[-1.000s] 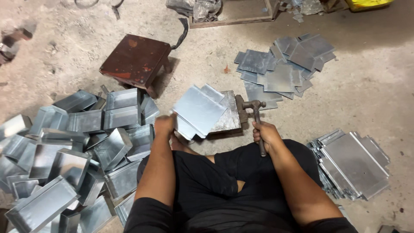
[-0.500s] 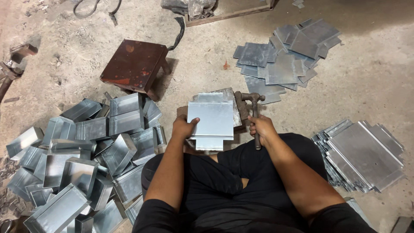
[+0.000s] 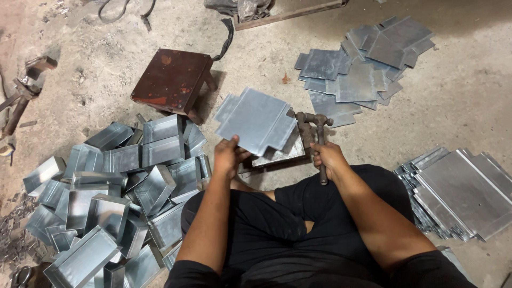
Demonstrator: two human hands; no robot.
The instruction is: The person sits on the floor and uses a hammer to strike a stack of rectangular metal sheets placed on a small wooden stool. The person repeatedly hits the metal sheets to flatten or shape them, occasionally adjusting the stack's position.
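Both hands grip: left hand pinches the notched metal sheet's near edge, right hand clasps the hammer.

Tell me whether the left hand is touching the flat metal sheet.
Touching. The head view shows the left hand gripping the lower left edge of the flat metal sheet, its fingers overlapping the edge with no gap.
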